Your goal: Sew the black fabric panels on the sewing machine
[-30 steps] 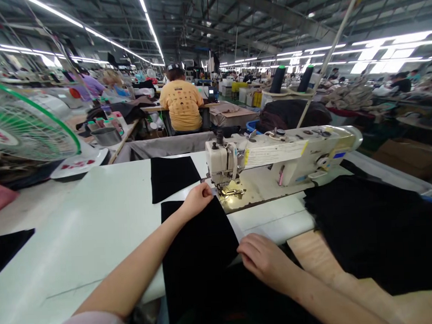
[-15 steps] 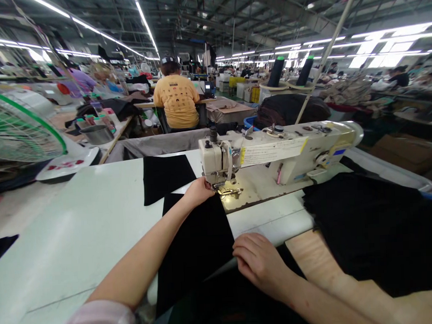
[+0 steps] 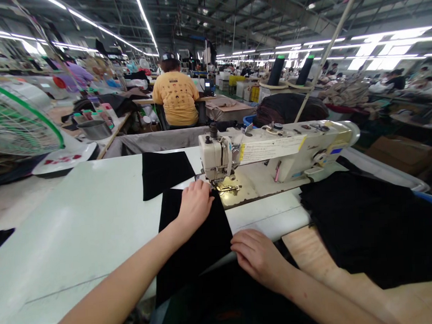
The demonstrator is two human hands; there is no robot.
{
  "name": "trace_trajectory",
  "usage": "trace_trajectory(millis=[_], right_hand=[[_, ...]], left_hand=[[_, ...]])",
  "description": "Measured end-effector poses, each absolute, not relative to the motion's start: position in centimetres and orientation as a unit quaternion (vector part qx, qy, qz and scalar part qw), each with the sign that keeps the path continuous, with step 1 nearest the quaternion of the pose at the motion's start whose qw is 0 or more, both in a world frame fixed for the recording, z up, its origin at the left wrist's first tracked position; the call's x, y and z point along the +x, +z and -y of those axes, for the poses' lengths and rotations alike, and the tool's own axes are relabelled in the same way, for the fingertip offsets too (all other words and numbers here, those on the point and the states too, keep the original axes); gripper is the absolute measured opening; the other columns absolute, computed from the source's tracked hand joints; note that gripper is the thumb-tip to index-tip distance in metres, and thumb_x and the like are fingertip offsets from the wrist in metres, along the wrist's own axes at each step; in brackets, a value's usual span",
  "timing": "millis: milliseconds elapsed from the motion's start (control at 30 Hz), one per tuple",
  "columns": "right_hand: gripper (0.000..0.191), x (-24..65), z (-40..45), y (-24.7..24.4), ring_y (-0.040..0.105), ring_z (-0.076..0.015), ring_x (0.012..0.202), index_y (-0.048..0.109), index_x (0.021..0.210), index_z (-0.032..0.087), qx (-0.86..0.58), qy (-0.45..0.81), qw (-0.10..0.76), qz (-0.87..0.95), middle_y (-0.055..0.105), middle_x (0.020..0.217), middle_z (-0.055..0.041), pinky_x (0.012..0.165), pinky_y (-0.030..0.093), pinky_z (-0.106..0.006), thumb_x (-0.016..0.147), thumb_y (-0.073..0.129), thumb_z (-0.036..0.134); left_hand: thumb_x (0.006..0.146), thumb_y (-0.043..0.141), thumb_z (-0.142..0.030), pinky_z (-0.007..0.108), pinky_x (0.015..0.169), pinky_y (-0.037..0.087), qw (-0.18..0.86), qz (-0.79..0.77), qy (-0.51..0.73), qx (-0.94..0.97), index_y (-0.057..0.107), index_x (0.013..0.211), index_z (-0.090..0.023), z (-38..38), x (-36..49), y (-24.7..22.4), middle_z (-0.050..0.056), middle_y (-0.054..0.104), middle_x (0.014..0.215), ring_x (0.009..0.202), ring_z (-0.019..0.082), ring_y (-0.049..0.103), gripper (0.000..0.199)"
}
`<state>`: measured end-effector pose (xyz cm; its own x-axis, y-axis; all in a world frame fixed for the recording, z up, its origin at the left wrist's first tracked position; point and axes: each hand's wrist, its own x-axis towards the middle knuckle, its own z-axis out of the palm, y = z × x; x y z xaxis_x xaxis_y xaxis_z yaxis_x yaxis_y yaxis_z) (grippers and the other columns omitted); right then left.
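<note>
A piece of black fabric lies on the sewing machine's table, its far edge by the needle area and its near end hanging over the front edge. My left hand rests on it just left of the presser foot; its fingers are bent and close together at the fabric, with the tips partly hidden. At the fabric's right edge, the fingers of my right hand are closed on the cloth. The white sewing machine stands beyond both hands, with a paper note on its arm.
A second black fabric piece lies left of the machine head. More black fabric is heaped on the right over a wooden board. A green-rimmed fan stands at the left. A person in a yellow shirt sits ahead.
My left hand has drawn back from beside the presser foot toward me, and its back now shows over the fabric. My right hand has stayed nearly in place at the fabric's edge.
</note>
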<state>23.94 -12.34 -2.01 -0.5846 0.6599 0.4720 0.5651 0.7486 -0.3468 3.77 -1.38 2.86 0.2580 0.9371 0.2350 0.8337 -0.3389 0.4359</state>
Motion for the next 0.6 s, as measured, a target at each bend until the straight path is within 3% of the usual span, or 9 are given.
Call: trace_trajectory(millis=[67, 133, 233, 300, 600], right_hand=[[0.024, 24.1, 12.5, -1.8, 0.063, -0.0239, 0.099, 0.064, 0.105, 0.016, -0.341, 0.08, 0.292, 0.89, 0.07, 0.105, -0.01, 0.089, 0.054, -0.042, 0.089, 0.05, 0.005], [0.026, 24.3, 12.7, -1.6, 0.063, -0.0246, 0.102, 0.064, 0.108, 0.015, -0.338, 0.083, 0.285, 0.893, 0.071, 0.109, -0.0109, 0.091, 0.054, -0.042, 0.089, 0.05, 0.006], [0.029, 24.4, 12.5, -1.4, 0.063, -0.0249, 0.105, 0.065, 0.112, 0.016, -0.335, 0.085, 0.277, 0.897, 0.071, 0.112, -0.011, 0.093, 0.054, -0.043, 0.089, 0.05, 0.007], [0.03, 24.3, 11.9, -1.5, 0.063, -0.0248, 0.105, 0.065, 0.114, 0.016, -0.338, 0.082, 0.278, 0.895, 0.071, 0.113, -0.011, 0.093, 0.053, -0.042, 0.089, 0.049, 0.007], [0.028, 23.4, 6.2, -1.4, 0.059, -0.0241, 0.107, 0.068, 0.114, 0.016, -0.34, 0.055, 0.264, 0.901, 0.07, 0.113, -0.0096, 0.099, 0.049, -0.041, 0.09, 0.056, 0.011]], left_hand=[[0.087, 0.057, -0.014, 0.036, 0.08, 0.048, 0.13, -0.448, 0.196, 0.863, 0.062, 0.081, -0.019, 5.5, 3.4, 2.4, 0.008, 0.065, 0.09, 0.089, 0.024, 0.06, 0.01], [0.089, 0.053, -0.011, 0.034, 0.078, 0.052, 0.141, -0.34, 0.167, 0.915, 0.066, 0.089, -0.019, 9.1, 2.7, 1.6, 0.007, 0.068, 0.093, 0.087, 0.022, 0.063, 0.015], [0.087, 0.051, -0.006, 0.038, 0.09, 0.055, 0.086, -0.287, 0.163, 0.94, 0.065, 0.116, -0.015, 11.7, 1.5, 0.5, 0.013, 0.069, 0.116, 0.107, 0.026, 0.063, 0.034], [0.087, 0.05, -0.006, 0.041, 0.097, 0.055, 0.055, -0.274, 0.161, 0.947, 0.062, 0.124, -0.012, 11.4, 1.1, 0.3, 0.015, 0.067, 0.124, 0.113, 0.028, 0.062, 0.039], [0.098, 0.049, -0.026, 0.042, 0.09, 0.058, 0.045, -0.288, 0.155, 0.944, 0.067, 0.118, -0.015, 5.1, 0.4, 1.0, 0.013, 0.068, 0.115, 0.107, 0.026, 0.063, 0.029]])
